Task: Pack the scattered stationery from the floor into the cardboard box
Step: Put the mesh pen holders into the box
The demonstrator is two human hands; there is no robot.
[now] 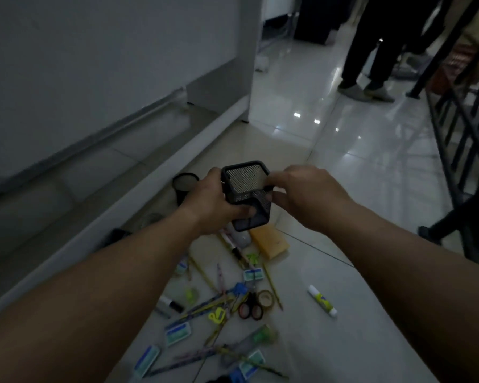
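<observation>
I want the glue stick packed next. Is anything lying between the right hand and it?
Nothing visible: the white glue stick lies alone on bare tile, but both hands, right hand included, hold the black mesh pen holder.

Mesh pen holder (246,194): black, fine grid pattern. Round cup (185,186) behind it: black. Block (270,241) on the floor (357,167): orange-tan. Glue stick (322,300): white with yellow and blue label. Scissors (250,309): black handles with reddish inner rings. Tape roll (265,297): brown. Small flat packets (177,332): white with blue and green stripes. Pencils (272,286): yellow. Clips (216,316): bright yellow-green. Floor: glossy pale grey tiles. Wall (94,64): grey-white. Bystander's trousers (371,45): black.
</observation>
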